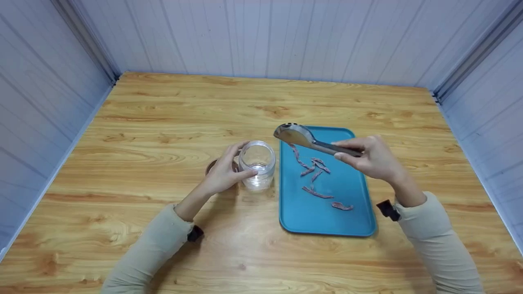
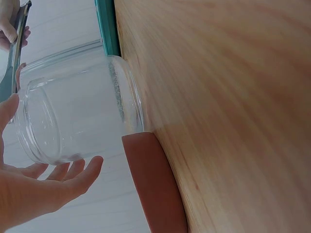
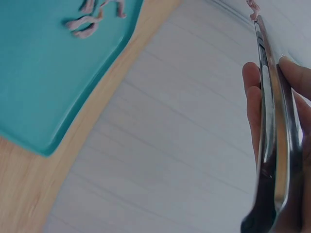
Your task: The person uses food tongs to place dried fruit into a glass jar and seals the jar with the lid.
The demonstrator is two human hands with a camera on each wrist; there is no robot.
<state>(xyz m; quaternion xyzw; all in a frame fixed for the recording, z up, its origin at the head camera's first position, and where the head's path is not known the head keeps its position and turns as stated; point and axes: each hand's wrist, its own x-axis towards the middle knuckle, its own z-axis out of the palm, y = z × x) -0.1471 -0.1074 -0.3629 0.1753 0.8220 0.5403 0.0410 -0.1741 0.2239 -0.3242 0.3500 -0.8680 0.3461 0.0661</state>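
Observation:
My left hand point(image 1: 226, 173) holds a clear glass jar point(image 1: 265, 179), which stands upright and lidless on the table. The thumb lies at the rim and the other fingers reach round the far side. A brown round lid point(image 2: 154, 182) lies beside the jar, partly hidden by this hand in the head view. Over the blue tray, my right hand point(image 1: 374, 161) grips metal tongs point(image 1: 300, 135). A reddish, wrinkled strip like dried meat point(image 3: 252, 8) is pinched in the tong tips. Several similar strips point(image 1: 318, 192) lie scattered on the tray.
The blue tray point(image 1: 327, 222) sits right of the jar, its long side close to it. The wood-grained table point(image 1: 171, 122) runs back to a pale panelled wall point(image 1: 245, 36), with more panels at both sides.

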